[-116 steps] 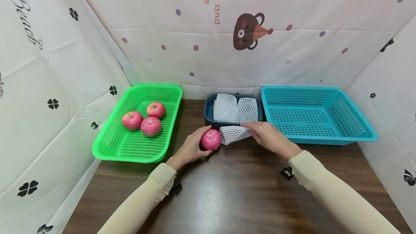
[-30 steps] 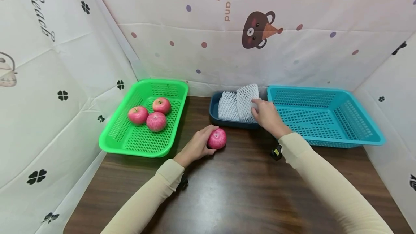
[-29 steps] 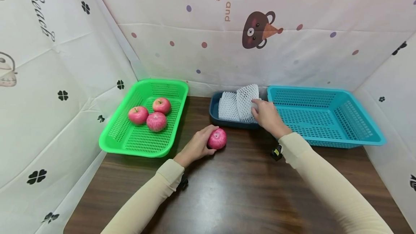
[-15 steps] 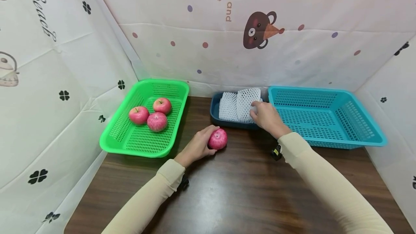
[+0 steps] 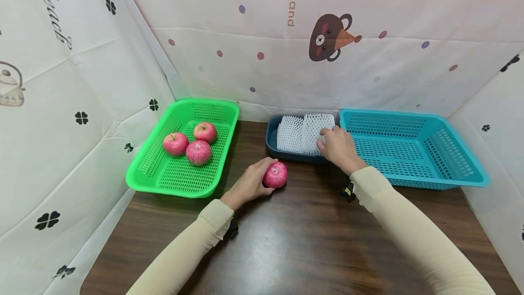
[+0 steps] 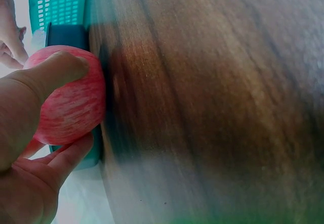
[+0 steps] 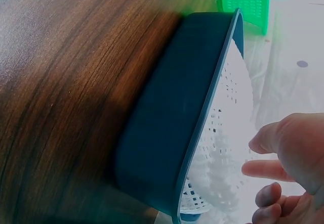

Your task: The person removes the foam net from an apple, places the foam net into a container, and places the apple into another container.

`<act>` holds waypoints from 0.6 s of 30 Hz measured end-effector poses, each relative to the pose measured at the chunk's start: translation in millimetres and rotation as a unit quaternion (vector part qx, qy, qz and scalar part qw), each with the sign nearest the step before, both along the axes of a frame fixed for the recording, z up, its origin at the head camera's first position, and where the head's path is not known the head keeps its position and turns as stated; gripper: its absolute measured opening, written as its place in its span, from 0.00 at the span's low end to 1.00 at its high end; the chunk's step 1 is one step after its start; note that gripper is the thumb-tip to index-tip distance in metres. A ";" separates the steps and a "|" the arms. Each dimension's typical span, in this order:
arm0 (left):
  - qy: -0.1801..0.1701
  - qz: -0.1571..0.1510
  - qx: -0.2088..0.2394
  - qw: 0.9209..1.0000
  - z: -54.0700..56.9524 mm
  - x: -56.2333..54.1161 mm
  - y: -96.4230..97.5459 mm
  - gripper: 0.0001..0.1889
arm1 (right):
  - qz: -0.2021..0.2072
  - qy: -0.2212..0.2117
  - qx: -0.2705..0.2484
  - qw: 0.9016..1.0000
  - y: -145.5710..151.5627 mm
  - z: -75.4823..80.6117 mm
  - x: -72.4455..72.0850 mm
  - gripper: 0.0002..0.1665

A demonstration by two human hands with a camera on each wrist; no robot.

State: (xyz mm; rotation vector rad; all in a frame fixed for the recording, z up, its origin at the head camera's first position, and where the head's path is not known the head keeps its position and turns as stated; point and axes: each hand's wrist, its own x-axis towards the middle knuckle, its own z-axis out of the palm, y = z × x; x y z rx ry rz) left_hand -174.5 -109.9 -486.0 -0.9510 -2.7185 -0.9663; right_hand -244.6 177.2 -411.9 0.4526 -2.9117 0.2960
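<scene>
My left hand (image 5: 249, 183) holds a red apple (image 5: 275, 175) at the middle of the wooden table; in the left wrist view, thumb and fingers curl round the apple (image 6: 76, 100). White foam fruit nets (image 5: 289, 134) lie in a small dark blue tray (image 5: 274, 151) just behind the apple. At the tray's right end my right hand (image 5: 339, 147) hovers over one foam net (image 5: 313, 129). The right wrist view shows this hand (image 7: 298, 158) with thumb and forefinger apart, fingertips right by the white netting (image 7: 228, 128).
A green basket (image 5: 141, 174) with three red apples (image 5: 199, 152) stands at the left. To the right of the tray is a blue basket (image 5: 442, 181). Printed cloth (image 5: 282, 76) hangs behind the table (image 5: 303, 240) and along both sides.
Earlier, my right hand held a foam net beside the apple. It moved to the tray, where the raised net has come down flat and the fingers have parted. My left hand keeps the apple.
</scene>
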 end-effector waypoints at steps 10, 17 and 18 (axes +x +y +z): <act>-0.006 0.005 -0.003 1.000 -0.5 -0.1 0.0 0.44 | -0.007 0.028 -0.007 1.000 -7.4 -4.5 -2.1 0.23; -0.010 0.006 -0.005 1.000 -0.1 -0.7 -0.1 0.44 | -0.012 -0.012 0.015 1.000 -13.4 -5.7 -5.5 0.31; -0.009 0.006 -0.006 1.000 -0.2 -0.7 -0.2 0.44 | -0.012 -0.025 0.015 0.999 -14.0 -6.0 -5.9 0.32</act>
